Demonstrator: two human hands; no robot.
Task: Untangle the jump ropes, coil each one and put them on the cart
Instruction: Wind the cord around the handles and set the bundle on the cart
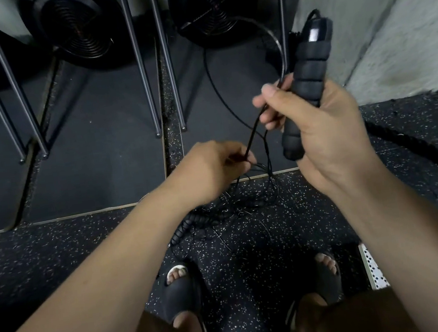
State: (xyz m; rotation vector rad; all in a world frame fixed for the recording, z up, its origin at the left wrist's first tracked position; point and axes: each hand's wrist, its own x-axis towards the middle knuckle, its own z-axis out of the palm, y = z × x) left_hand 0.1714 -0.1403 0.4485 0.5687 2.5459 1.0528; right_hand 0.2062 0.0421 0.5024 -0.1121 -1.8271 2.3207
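Writing: only a pale patch (314, 34) on the cap of the held handle, too blurred to read.

Task item: jump ropes, all black. One handle (308, 70) has a ribbed foam grip and a smooth hard cap. It stands nearly upright, cap tilted away from the person. A thin cord (252, 139) leaves the cap, arcs over to the left and comes down to the fingers of the same hand.

Right hand (319, 130): fingers curled round the lower half of the handle, butt end showing below the palm. Thumb and forefinger also pinch the cord just left of the grip.

Left hand (212, 166): lower and to the left, near the right hand but apart from it. Fingertips closed on the same cord, which runs taut and straight between the two hands.

Below the left hand the cord drops into a tangle (244, 201) of thin loops on the speckled rubber floor (57, 256), in front of the person's feet in dark sandals (180, 293). A ribbed black piece (189, 224), apparently a second handle, lies at the tangle's left edge.

Surroundings: dark mats (98, 142) under metal rails, black fan housings (214, 4) at the top, a thick battle rope (415, 144) on the floor to the right, and a perforated white panel (376, 267) at the lower right edge.
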